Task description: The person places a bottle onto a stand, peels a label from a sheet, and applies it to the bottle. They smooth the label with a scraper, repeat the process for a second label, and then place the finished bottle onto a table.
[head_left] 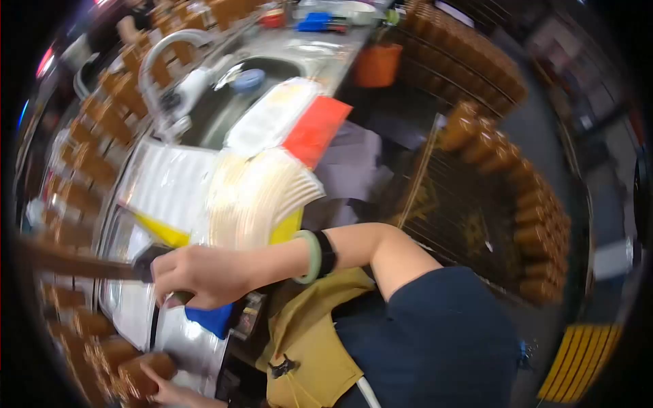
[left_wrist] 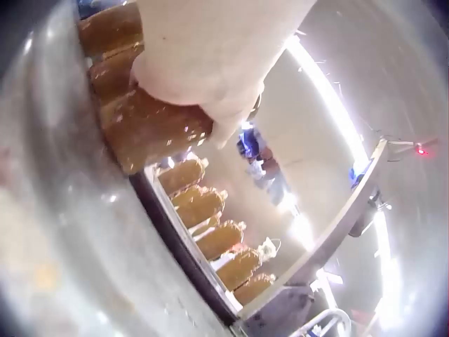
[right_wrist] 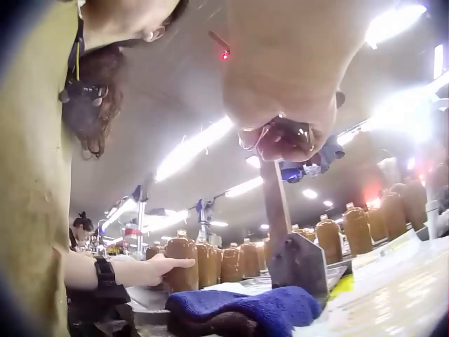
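Observation:
My left hand (head_left: 178,394) grips a brown bottle (head_left: 145,375), its fingers against the bottle's side. The left wrist view shows the thumb side of that hand over a shiny brown bottle (left_wrist: 151,133) at a row's end. My right hand (head_left: 207,275) is raised, fingers curled around a dark, shiny piece mostly hidden in the fist. A flat wooden bar (right_wrist: 275,200) runs down from this fist to a dark metal plate (right_wrist: 300,260). Below it lies a blue cloth (right_wrist: 245,309). White ridged sheets (head_left: 252,197) are spread beyond the right hand.
A sink (head_left: 272,68) with a curved faucet (head_left: 153,58) stands ahead. Rows of brown bottles line the left side. At the right, a dark slatted table (head_left: 469,211) carries more bottles. A red sheet (head_left: 318,129) and an orange bucket (head_left: 377,64) lie further off.

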